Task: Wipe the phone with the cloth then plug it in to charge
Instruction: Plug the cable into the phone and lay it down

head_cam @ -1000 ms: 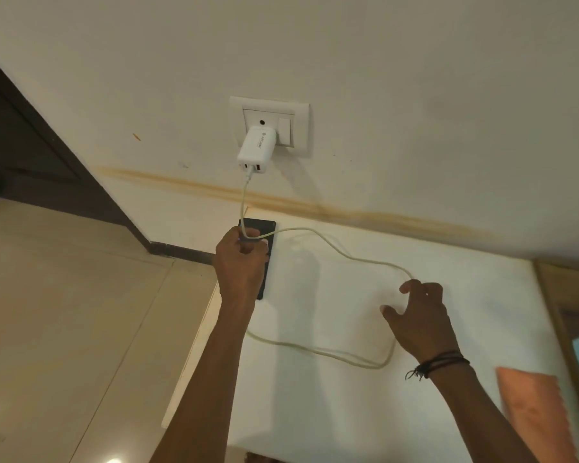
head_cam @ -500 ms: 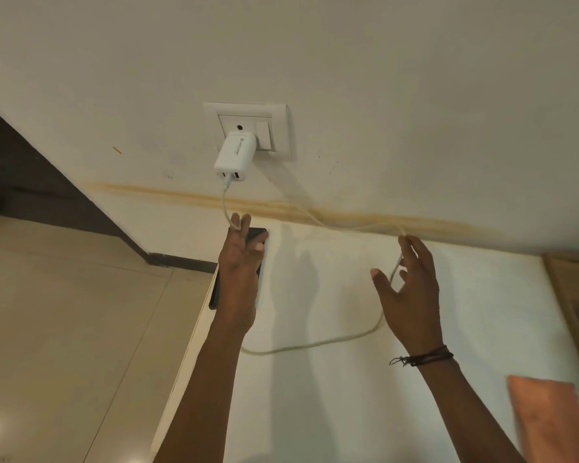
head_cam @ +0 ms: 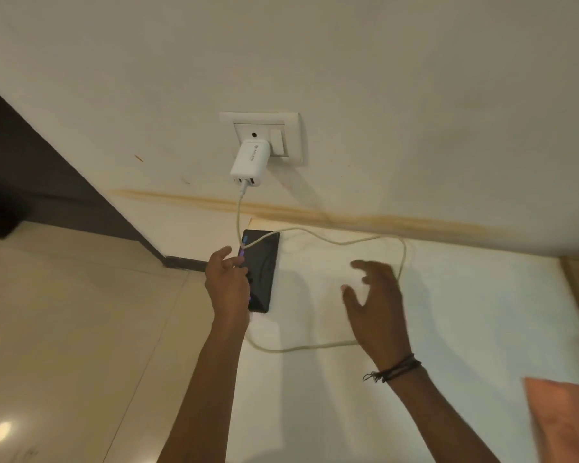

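- Two bare hands are seen over a white surface (head_cam: 465, 312), and the phone (head_cam: 261, 262) is laid flat on it, dark, with its short top edge turned to the wall.
- The left hand (head_cam: 226, 285) is placed at the left edge of the phone. Its fingers are loosely spread and nothing is gripped. The fingertips overlap that edge, but it cannot be told whether the phone is really touched.
- The right hand (head_cam: 376, 309) is held to the right of the phone, apart from it, with the fingers spread wide and a little bent. Nothing is held in it. A dark string bracelet (head_cam: 395, 370) is worn on its wrist.
- A white charger (head_cam: 249, 162) is plugged into the wall socket (head_cam: 293, 138), above the phone.
- The cable (head_cam: 341, 243) is led from the charger down to the upper left corner of the phone and across its top. It is then carried in a wide loop to the right of the phone, behind the right hand, and back below the phone. Its end is hidden by the left forearm, so it cannot be told whether the phone is plugged in.
- An orange cloth (head_cam: 565, 426) is laid well to the right of the phone and nearer to the person, blurred.
- Beige floor tiles (head_cam: 64, 329) are seen to the left of the phone.
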